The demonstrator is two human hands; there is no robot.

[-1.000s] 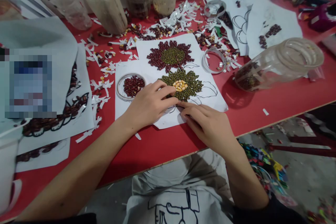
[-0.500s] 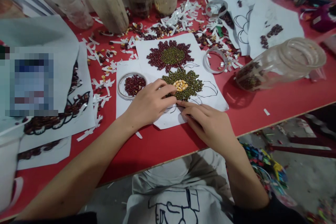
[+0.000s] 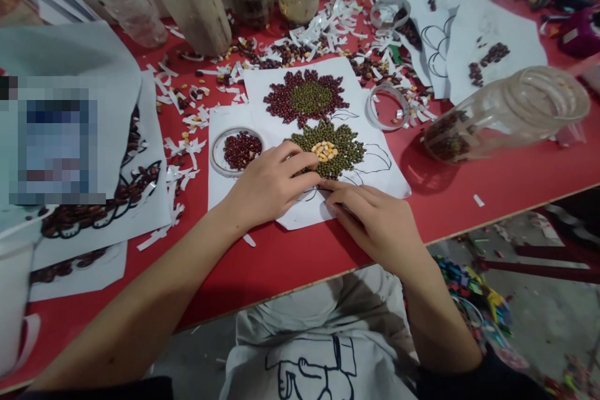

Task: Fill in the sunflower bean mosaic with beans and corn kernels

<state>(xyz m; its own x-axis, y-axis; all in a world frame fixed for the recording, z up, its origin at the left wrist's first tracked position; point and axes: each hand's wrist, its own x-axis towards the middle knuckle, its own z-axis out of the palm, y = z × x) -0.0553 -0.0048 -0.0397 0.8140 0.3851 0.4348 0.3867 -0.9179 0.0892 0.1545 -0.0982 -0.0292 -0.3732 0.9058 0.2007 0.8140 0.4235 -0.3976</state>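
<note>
A paper sheet bears two bean-covered flowers. The upper flower has dark red petals around a green centre. On the lower flower, green mung beans surround yellow corn kernels. My left hand rests over its lower left edge, fingers stretched and apart, partly covering it. From the right, my right hand reaches in with its index finger stretched to the petals' bottom edge, almost meeting the left fingertips. I see nothing held in either hand; anything under the fingertips is hidden. Beside my left hand lies a round lid with red beans.
A clear jar lies tilted at the right, beans inside. Behind the sheet are paper shreds, scattered beans and standing jars. A tape ring touches the sheet's right side. Bean-covered drawings lie left. The red table's front edge is near me.
The whole view has shifted very slightly. Both hands stay in nearly the same place at the lower flower, and no bean visibly moves.
</note>
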